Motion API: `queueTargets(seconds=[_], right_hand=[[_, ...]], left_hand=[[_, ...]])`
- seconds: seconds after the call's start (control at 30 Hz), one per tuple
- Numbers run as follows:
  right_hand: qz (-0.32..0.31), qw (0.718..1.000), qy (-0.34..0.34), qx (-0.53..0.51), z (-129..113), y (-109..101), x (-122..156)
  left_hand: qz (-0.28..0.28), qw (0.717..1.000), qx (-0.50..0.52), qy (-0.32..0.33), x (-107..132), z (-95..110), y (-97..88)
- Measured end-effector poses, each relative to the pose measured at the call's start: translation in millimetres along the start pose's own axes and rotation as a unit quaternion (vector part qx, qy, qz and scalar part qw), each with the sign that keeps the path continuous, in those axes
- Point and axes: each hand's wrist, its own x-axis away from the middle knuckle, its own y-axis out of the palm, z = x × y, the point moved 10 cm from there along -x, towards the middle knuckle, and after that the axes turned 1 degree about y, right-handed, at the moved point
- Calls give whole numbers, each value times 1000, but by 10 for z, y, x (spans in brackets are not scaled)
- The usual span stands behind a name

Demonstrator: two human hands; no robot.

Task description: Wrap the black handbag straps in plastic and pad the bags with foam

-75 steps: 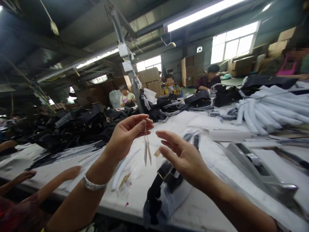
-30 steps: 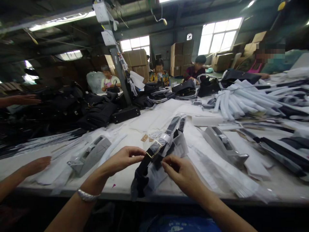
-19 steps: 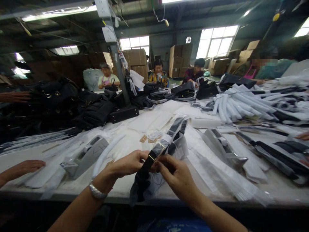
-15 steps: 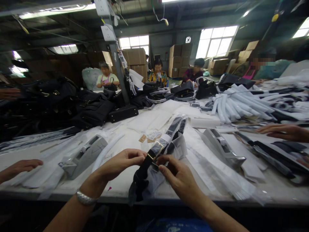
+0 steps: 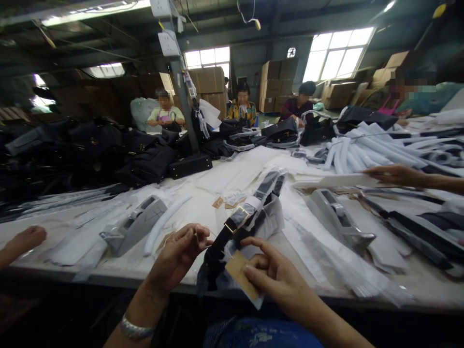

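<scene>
A black strap (image 5: pixel 219 249) with a gold-coloured buckle (image 5: pixel 230 227) lies across the table's front edge, its far part wrapped in clear plastic. Over its near end, my right hand (image 5: pixel 279 278) pinches a tan card hang tag (image 5: pixel 241 275) between thumb and fingers. My left hand (image 5: pixel 177 258) is to the left of the strap, fingertips closed on a thin string (image 5: pixel 197 237). Where the string's far end runs cannot be made out. Several small printed tags (image 5: pixel 232 199) lie beyond the strap.
Grey tape dispensers stand left (image 5: pixel 136 224) and right (image 5: pixel 337 220). Black bags (image 5: pixel 145 162) are heaped at the back left, white wrapped handles (image 5: pixel 357 150) at the back right. Co-workers' hands reach in left (image 5: pixel 27 241) and right (image 5: pixel 398 176), the right one holding a white sheet.
The tan tag has come into view in my right hand. My left hand has moved off the buckle, leftward, and now pinches the string. The co-worker at right has taken hold of a white sheet.
</scene>
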Motion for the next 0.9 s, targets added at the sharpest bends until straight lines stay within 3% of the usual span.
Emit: queueTargets(seconds=[0.17, 0.23, 0.3, 0.4, 0.47, 0.63, 0.77, 0.9], right_hand=[[-59, 992, -24, -112, -121, 98, 73], [-69, 993, -69, -69, -249, 143, 57], [-38, 988, -145, 42, -435, 156, 31], [57, 937, -277, 205, -783, 188, 47], [102, 900, -334, 259, -961, 245, 70], [93, 866, -362, 332, -1135, 455, 35], [96, 815, -372, 434, -1212, 596, 42], [88, 762, -388, 511, -1286, 741, 34]], left_hand=[[-3, 998, -60, 11, 15, 14, 23], [-1, 993, -117, 8, 12, 32, 33], [7, 984, -177, 18, 15, 93, 46], [4, 970, -238, 51, 36, 225, 122], [-11, 965, -255, 59, 53, 272, 196], [-6, 966, -243, 86, 108, 359, 300], [42, 967, -227, 110, 168, 450, 324], [78, 936, -302, 162, 250, 655, 449]])
